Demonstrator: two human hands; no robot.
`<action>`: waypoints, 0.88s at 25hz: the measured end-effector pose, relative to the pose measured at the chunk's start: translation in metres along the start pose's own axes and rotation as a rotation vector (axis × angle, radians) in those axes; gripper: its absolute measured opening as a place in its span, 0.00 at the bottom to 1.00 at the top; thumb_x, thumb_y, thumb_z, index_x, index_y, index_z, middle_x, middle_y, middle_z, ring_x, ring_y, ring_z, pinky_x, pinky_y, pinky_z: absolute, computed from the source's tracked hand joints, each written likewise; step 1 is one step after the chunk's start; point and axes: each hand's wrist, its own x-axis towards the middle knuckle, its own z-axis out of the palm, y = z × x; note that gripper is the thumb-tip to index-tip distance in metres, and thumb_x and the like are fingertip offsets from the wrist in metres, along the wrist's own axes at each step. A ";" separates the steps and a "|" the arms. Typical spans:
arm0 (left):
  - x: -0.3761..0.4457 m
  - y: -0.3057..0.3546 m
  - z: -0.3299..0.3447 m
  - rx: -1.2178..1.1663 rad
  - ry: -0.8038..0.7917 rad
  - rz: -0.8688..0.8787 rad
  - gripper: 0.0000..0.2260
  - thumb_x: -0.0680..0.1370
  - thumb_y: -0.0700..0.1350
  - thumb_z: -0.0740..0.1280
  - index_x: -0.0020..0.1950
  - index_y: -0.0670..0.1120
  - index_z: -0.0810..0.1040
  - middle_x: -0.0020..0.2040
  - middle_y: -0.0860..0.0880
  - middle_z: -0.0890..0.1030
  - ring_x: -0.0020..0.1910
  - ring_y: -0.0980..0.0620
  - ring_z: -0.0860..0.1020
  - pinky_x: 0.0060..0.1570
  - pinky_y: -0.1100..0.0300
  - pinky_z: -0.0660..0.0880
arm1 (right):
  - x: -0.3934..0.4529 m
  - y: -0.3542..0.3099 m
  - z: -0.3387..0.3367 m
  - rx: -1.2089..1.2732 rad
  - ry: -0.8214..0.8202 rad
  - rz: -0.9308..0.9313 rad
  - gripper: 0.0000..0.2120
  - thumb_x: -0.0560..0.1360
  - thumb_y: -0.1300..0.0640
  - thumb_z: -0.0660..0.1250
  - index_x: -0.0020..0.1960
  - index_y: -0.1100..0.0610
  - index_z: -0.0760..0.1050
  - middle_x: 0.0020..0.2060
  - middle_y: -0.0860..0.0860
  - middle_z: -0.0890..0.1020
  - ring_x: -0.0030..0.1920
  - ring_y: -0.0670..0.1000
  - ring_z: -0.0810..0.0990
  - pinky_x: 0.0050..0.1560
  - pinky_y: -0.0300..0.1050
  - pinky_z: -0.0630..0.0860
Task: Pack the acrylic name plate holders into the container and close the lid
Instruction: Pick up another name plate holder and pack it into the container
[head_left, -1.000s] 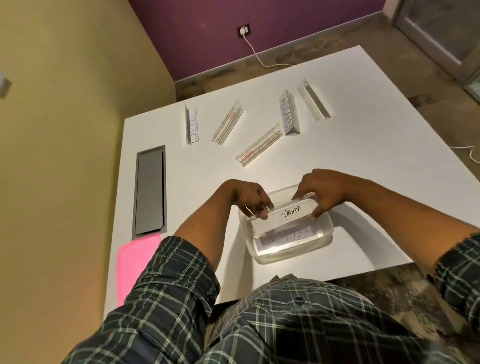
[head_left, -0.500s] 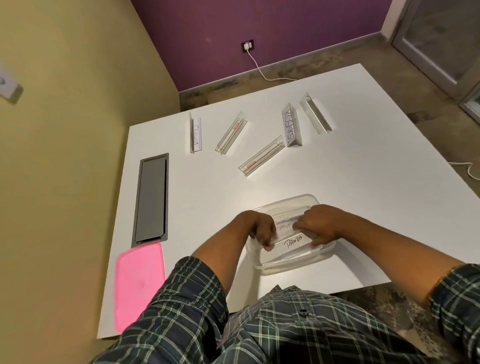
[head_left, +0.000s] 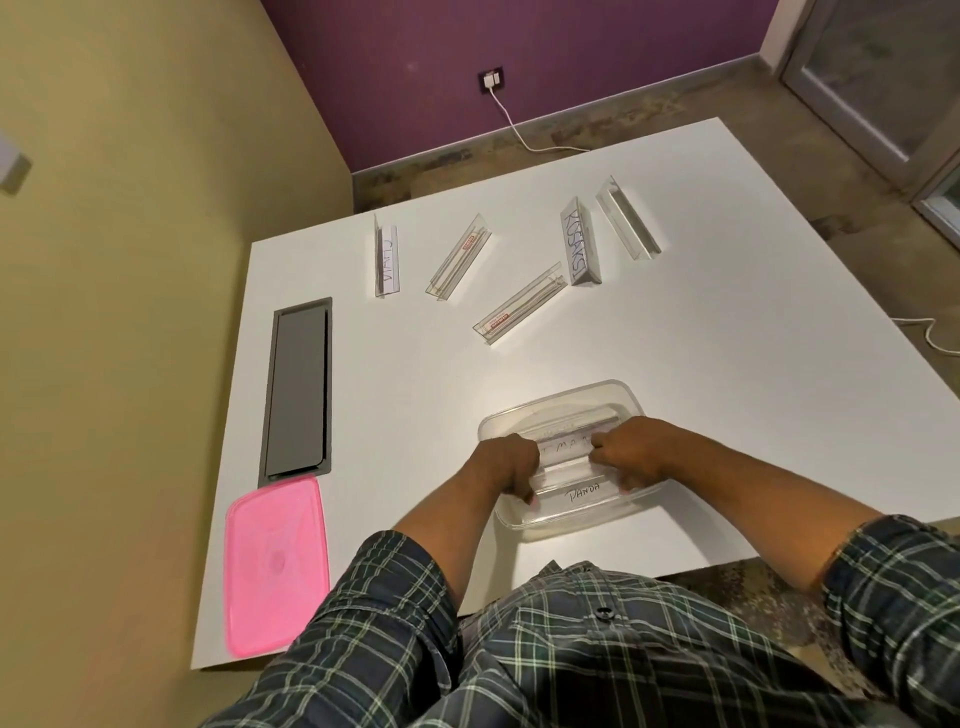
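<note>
Both sets of fingers are curled down inside the clear container (head_left: 618, 397). The left hand (head_left: 506, 467) grips the left end and the right hand (head_left: 631, 457) the right end of a name plate holder (head_left: 584, 493) with "PANDA" written on its card. Each hand is closed around its end, fingertips pressed low against the acrylic, so the holder lies across the near part of the container. Just behind it, between the two hands, lies another holder (head_left: 566, 447) with faint lettering that I cannot read fully.

The container sits on the white table (head_left: 727, 364) near its front edge, right in front of the person, with its lid off. The pink lid (head_left: 275, 564) lies flat at about eight o'clock from the container, at the table's near left corner. Just beyond the lid, at about ten o'clock, a grey hatch (head_left: 298, 387) is set into the tabletop.

Five more holders lie loose farther out. The nearest (head_left: 519, 310) is at about twelve o'clock, with a red label. Past it, at eleven o'clock, are another red-labelled one (head_left: 460, 257) and one with a handwritten white card (head_left: 387, 257). At about one o'clock a holder with a written card (head_left: 580, 241) lies beside a bare clear one (head_left: 626, 218).

Plaid sleeves (head_left: 395, 597) are rolled up the forearms.
</note>
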 end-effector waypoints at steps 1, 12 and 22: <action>-0.001 -0.001 0.001 0.008 0.026 -0.010 0.20 0.68 0.55 0.78 0.53 0.43 0.84 0.51 0.45 0.85 0.49 0.45 0.81 0.45 0.56 0.77 | -0.001 0.001 -0.001 0.015 0.003 -0.004 0.20 0.74 0.46 0.71 0.61 0.54 0.76 0.60 0.52 0.77 0.55 0.57 0.81 0.50 0.50 0.76; -0.002 -0.003 -0.034 -0.160 -0.046 0.046 0.17 0.69 0.59 0.76 0.44 0.46 0.83 0.45 0.47 0.86 0.43 0.48 0.80 0.43 0.58 0.74 | -0.008 0.007 -0.007 0.006 0.226 -0.029 0.28 0.79 0.31 0.53 0.56 0.52 0.77 0.51 0.51 0.82 0.49 0.56 0.83 0.44 0.49 0.76; 0.006 -0.088 -0.097 -0.925 0.539 -0.144 0.14 0.74 0.54 0.73 0.47 0.42 0.82 0.43 0.45 0.86 0.42 0.46 0.85 0.49 0.56 0.78 | 0.038 0.051 -0.082 0.856 0.694 0.566 0.13 0.76 0.38 0.67 0.53 0.45 0.81 0.38 0.41 0.83 0.40 0.46 0.82 0.42 0.43 0.75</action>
